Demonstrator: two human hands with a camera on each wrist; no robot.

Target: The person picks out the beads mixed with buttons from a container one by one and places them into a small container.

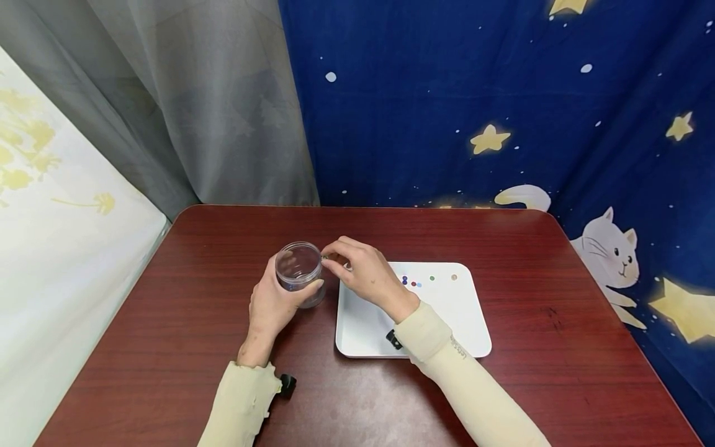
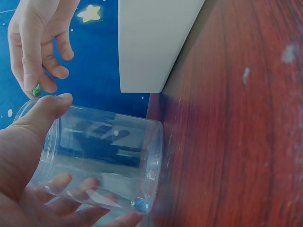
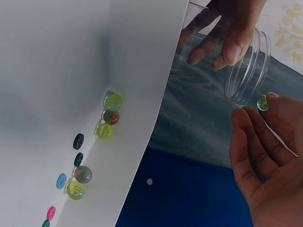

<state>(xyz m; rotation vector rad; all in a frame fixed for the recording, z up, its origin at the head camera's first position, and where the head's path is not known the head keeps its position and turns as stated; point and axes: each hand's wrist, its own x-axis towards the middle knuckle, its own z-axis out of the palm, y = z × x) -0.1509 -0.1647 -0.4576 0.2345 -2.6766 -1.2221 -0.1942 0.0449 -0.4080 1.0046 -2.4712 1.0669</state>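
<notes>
Left hand (image 1: 275, 304) wraps fingers and thumb round clear plastic jar (image 1: 300, 272), which stands upright on the red-brown table (image 1: 184, 298), just beside the white tray (image 1: 447, 323) at its 9 o'clock edge; one small marble sits at the jar bottom. Right hand (image 1: 365, 271) pinches a green marble (image 3: 262, 102) between thumb and fingertip at the jar rim's 3 o'clock side. Loose marbles (image 3: 108, 117) and buttons (image 3: 78, 141) lie on the tray.

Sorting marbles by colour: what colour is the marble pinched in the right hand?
Green, clearest in the right wrist view: the marble sits at the right hand fingertips.
</notes>
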